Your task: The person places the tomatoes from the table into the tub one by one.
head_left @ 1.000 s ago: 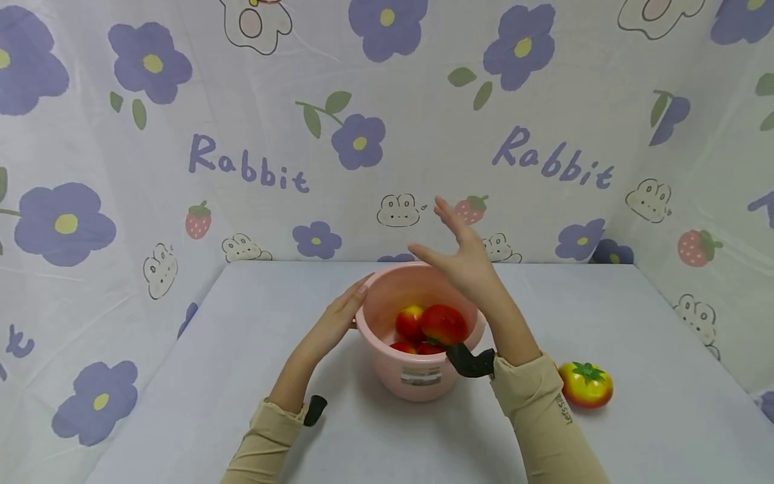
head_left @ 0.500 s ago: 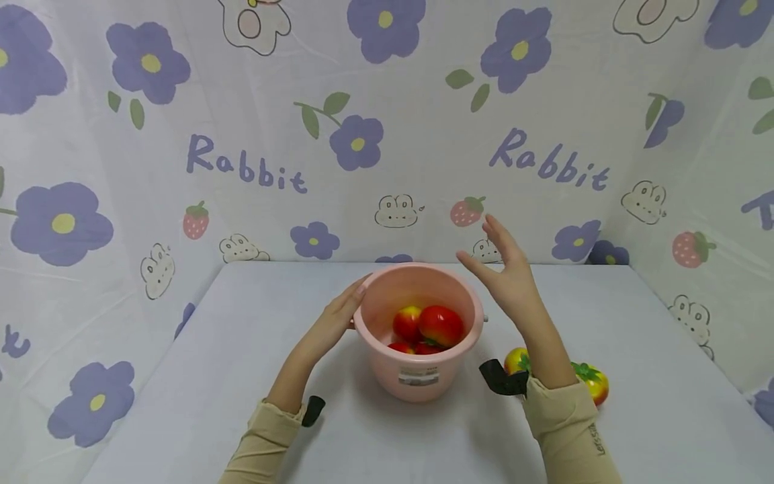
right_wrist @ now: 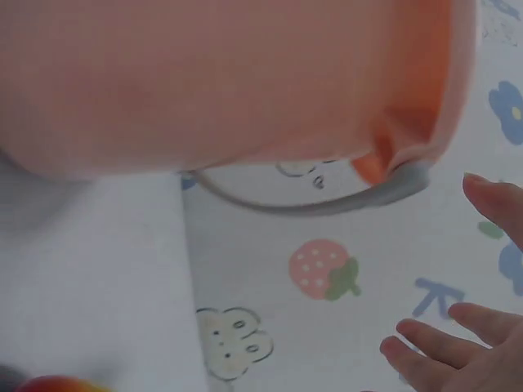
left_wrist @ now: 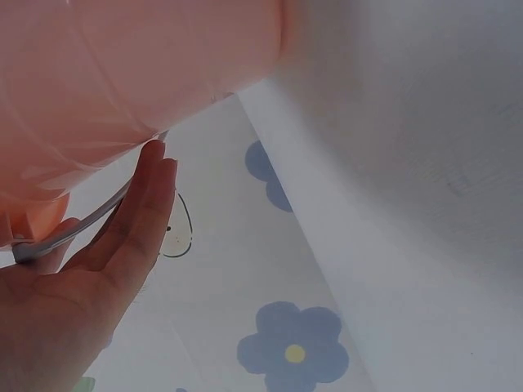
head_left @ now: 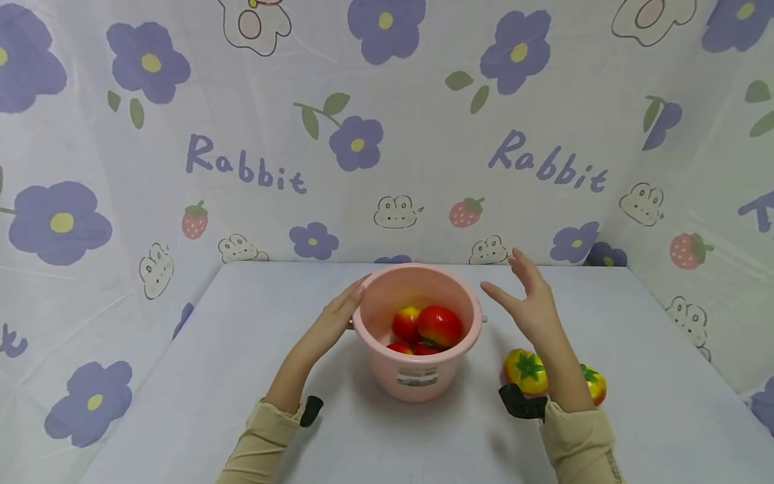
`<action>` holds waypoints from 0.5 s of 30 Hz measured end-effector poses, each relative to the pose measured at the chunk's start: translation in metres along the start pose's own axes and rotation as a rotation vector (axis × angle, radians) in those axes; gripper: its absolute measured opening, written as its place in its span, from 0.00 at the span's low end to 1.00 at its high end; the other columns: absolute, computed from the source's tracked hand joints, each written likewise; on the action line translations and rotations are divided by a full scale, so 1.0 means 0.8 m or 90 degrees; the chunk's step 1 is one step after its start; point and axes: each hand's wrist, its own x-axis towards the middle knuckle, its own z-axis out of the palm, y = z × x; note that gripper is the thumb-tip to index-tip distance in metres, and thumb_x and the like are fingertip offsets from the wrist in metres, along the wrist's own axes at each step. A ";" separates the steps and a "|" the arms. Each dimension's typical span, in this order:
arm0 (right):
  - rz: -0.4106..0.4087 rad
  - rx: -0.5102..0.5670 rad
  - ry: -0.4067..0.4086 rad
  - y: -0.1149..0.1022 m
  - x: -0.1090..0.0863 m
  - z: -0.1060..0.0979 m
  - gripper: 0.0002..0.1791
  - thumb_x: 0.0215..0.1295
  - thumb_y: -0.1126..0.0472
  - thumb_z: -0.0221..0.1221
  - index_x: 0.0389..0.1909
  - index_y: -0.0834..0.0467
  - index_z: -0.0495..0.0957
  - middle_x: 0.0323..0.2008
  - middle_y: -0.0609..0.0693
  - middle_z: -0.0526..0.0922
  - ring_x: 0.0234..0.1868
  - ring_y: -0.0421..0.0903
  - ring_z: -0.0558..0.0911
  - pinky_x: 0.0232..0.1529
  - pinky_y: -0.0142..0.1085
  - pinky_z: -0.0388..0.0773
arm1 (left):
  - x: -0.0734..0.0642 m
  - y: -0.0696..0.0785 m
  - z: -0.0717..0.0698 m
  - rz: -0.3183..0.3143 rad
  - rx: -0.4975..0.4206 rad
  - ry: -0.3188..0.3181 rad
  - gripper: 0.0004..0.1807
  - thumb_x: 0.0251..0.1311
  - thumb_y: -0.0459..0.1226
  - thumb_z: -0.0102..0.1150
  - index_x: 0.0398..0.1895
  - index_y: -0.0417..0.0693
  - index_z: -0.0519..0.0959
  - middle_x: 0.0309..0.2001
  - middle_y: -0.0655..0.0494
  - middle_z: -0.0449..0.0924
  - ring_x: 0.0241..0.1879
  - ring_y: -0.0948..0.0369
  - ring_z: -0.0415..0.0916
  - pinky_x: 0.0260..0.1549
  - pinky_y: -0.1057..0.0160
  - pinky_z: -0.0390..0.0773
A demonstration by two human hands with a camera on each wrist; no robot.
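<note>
A pink bucket [head_left: 417, 376] stands upright on the table with several red and yellow toy fruits [head_left: 440, 327] inside. Against its left side rests my left hand [head_left: 331, 321], fingers straight, touching the rim; the left wrist view shows the hand [left_wrist: 106, 261] beside the grey bail handle [left_wrist: 90, 219]. My right hand [head_left: 535, 309] hovers right of the bucket, holding nothing, thumb and fingers spread. Below it lies a yellow-red toy tomato [head_left: 525, 371] with a green calyx. Another such tomato [head_left: 594, 384] is partly hidden behind the right forearm.
The white table [head_left: 218, 376] reaches back to a patterned cloth wall [head_left: 260, 222] with flowers and rabbits, and more cloth rises at both sides. A black wrist mount [head_left: 521, 403] sticks out under the right wrist, close to the nearer tomato.
My right hand has moved from above the bucket to the right and down, uncovering the nearer tomato. My left hand stays at the rim, and the fruits in the bucket look unmoved.
</note>
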 end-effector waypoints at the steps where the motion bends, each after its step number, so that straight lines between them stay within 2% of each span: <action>1: 0.009 -0.003 -0.002 0.005 -0.001 0.001 0.52 0.62 0.45 0.63 0.79 0.46 0.41 0.78 0.56 0.51 0.78 0.58 0.50 0.67 0.66 0.58 | 0.000 0.000 0.000 0.002 -0.001 0.000 0.29 0.74 0.58 0.33 0.75 0.67 0.56 0.74 0.55 0.61 0.65 0.48 0.69 0.55 0.50 0.79; 5: 0.046 -0.020 -0.015 0.028 -0.002 0.003 0.54 0.62 0.44 0.64 0.79 0.47 0.39 0.78 0.57 0.50 0.78 0.59 0.49 0.67 0.66 0.58 | 0.000 -0.001 -0.001 0.003 -0.005 -0.003 0.29 0.75 0.57 0.33 0.76 0.66 0.56 0.74 0.54 0.61 0.65 0.48 0.69 0.54 0.51 0.80; 10: 0.106 -0.041 -0.047 0.057 -0.004 0.005 0.56 0.61 0.44 0.64 0.79 0.48 0.37 0.78 0.59 0.48 0.78 0.62 0.47 0.69 0.68 0.52 | 0.002 -0.002 -0.001 0.000 -0.010 -0.005 0.29 0.76 0.54 0.31 0.77 0.63 0.54 0.74 0.52 0.61 0.65 0.47 0.69 0.55 0.50 0.79; 15: 0.160 -0.067 -0.068 0.080 -0.008 0.007 0.57 0.60 0.44 0.65 0.79 0.49 0.36 0.77 0.60 0.48 0.78 0.64 0.45 0.68 0.70 0.50 | 0.001 -0.001 0.000 0.005 -0.002 -0.002 0.29 0.75 0.57 0.32 0.76 0.66 0.56 0.73 0.53 0.62 0.64 0.48 0.70 0.54 0.51 0.79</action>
